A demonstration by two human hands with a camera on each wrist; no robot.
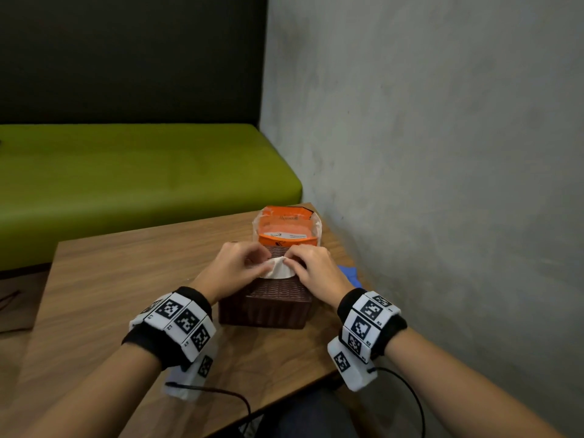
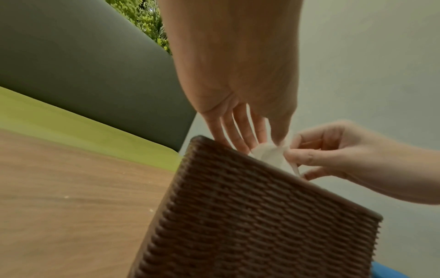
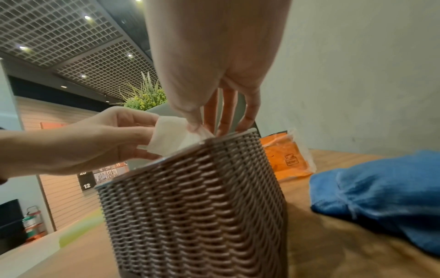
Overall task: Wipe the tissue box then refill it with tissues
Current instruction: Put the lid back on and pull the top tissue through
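Left hand (image 1: pixel 232 268) and right hand (image 1: pixel 316 270) both pinch the tissue (image 1: pixel 279 269) protruding from the tissue box (image 1: pixel 265 306); uneven pulling probably tears it.

Left hand (image 1: pixel 232 268): fingers curled, thumb and fingertips pinching. Right hand (image 1: pixel 313 267): likewise pinching, thumb to forefinger. Hands close together, forearms extended forward, marker bands on wrists.

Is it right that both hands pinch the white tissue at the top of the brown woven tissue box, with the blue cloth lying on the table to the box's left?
Not quite. The blue cloth lies to the right of the tissue box, by the wall, as the right wrist view shows. The rest holds: the left hand and the right hand both pinch the white tissue at the box's top.
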